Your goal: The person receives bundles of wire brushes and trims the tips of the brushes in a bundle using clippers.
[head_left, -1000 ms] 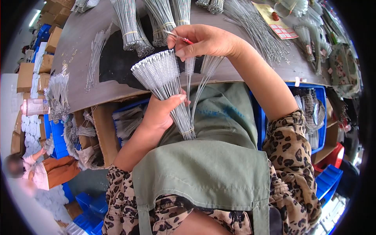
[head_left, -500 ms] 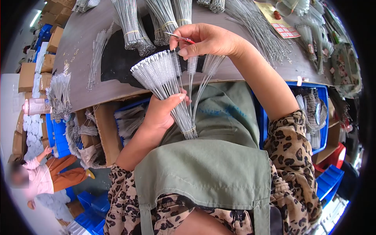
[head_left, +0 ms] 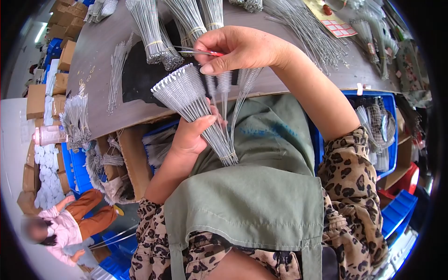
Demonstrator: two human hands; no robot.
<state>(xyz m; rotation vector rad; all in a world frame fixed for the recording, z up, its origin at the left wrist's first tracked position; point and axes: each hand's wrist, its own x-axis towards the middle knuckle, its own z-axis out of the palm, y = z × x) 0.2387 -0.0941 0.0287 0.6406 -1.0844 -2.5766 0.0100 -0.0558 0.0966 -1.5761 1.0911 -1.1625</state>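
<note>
Grey counter (head_left: 100,56): by its front edge, left grip (head_left: 193,131) holds the bundle (head_left: 183,88), right grip (head_left: 238,49) a red tool (head_left: 216,54); one brush (head_left: 211,86) has just parted, seemingly singled out.

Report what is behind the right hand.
Behind the right hand, separate brushes are visible lower down; their tips are covered. Beyond it, a wire bundle shows its far part, its near end hidden.

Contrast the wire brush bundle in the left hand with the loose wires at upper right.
The wire brush bundle is in the left hand; the loose wires lie on the table. The bundle is banded near its lower end; the wires spread loosely. Bristles crowd the bundle's top; the wires look bare. Both look silvery-grey.
</note>
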